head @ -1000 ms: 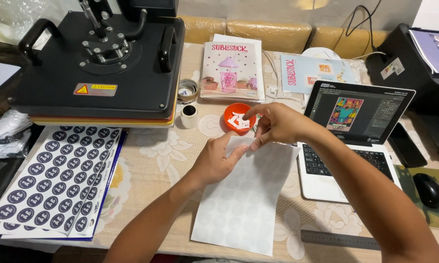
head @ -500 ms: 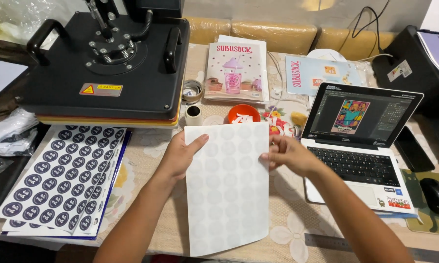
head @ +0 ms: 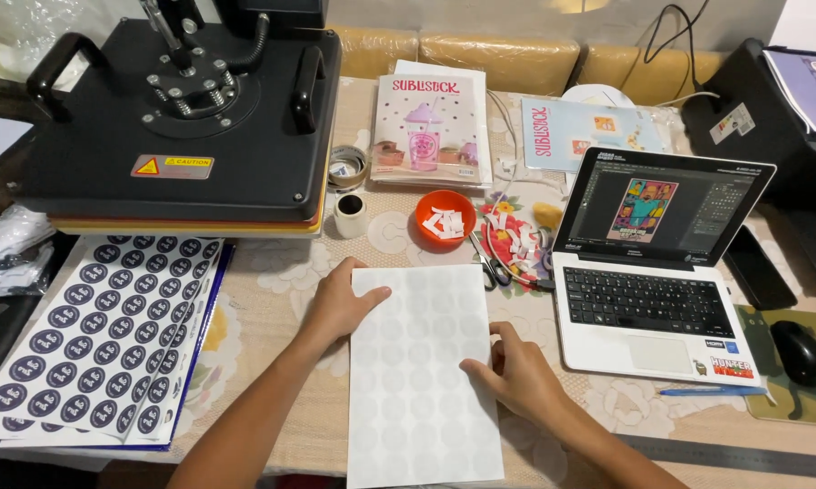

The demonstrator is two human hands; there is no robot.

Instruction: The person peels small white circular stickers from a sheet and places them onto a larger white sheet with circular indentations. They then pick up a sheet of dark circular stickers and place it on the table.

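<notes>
White sticker sheet lies flat on the table, between both hands

Left hand and right hand press it, open, gripping nothing; it looks thin, light, floppy, best lifted by its edges

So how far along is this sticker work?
Done, it seems: printed sticker sheets lie stacked on the left, and the red bowl holds small white scraps. In hand: a white sheet with faint circles lies flat, left hand on its top corner, right hand on its right edge. Left: it looks unprinted from here.
</notes>
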